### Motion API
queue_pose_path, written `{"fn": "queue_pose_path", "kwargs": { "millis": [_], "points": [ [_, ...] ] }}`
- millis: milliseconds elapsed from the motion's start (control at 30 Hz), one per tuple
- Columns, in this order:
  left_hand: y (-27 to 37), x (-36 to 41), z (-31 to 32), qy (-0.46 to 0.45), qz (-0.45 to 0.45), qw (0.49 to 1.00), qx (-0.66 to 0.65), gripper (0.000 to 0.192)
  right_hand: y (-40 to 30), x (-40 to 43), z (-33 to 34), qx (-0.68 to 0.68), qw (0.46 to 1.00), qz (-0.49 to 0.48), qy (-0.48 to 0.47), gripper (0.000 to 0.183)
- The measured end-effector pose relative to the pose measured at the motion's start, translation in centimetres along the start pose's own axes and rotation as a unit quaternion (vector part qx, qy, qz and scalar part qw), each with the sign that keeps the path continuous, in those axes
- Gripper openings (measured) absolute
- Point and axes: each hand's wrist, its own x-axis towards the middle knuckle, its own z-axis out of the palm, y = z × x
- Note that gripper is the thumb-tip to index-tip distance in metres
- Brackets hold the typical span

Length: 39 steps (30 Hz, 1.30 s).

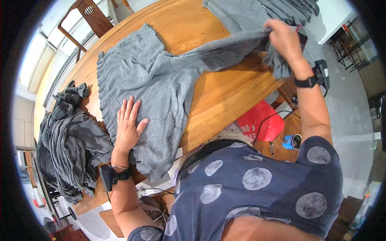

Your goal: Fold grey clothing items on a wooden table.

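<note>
A grey knit garment (150, 81) with a gathered edge along its left side lies spread on the wooden table (229, 99). My left hand (128, 125) rests flat on its body, palm down, fingers slightly apart. At the upper right my right hand (283, 37) grips the end of one long narrow part (223, 49) of the garment, pulled out to the right and lifted off the wood near the hand. Some grey cloth hangs below that grip. The lower corner of the garment droops over the table's near edge.
A heap of crumpled dark grey garments (72, 141) lies at the table's left. More grey garments (289, 9) are stacked at the far right. Under the near edge are a red bag (262, 120), a blue can (291, 141) and black cables. A wooden chair (93, 18) stands beyond the table.
</note>
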Motion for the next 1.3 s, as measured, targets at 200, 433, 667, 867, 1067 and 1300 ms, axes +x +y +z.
{"fn": "queue_pose_path", "kwargs": {
  "millis": [200, 433, 667, 867, 1067, 1300],
  "points": [
    [0.2, 0.2, -0.5, -0.014, 0.015, 1.0, -0.01, 0.063, 5.0, 2.0, 0.6, -0.098, 0.995, 0.009, -0.03, 0.023],
    [5.2, 0.2, -2.3, 0.079, 0.03, 0.995, -0.061, 0.042, -1.8, 0.1, -0.5, 0.042, 0.998, -0.04, -0.023, 0.022],
    [11.5, -0.3, -3.8, -0.039, 0.04, 0.997, -0.061, 0.033, -3.4, -6.1, 5.1, 0.052, 0.977, -0.029, -0.206, 0.03],
    [11.8, -1.9, -2.4, -0.01, -0.028, 0.993, -0.113, 0.023, -2.9, -6.6, 7.5, 0.112, 0.99, 0.018, -0.086, 0.023],
    [12.9, -3.1, -3.1, 0.046, -0.081, 0.973, -0.21, 0.028, -3.1, -3.9, 3.0, 0.378, 0.901, 0.211, 0.008, 0.02],
    [13.0, -5.4, -2.0, 0.009, -0.048, 0.988, -0.15, 0.028, -1.7, -1.8, 4.4, 0.621, 0.742, 0.253, 0.026, 0.02]
  ]
}}
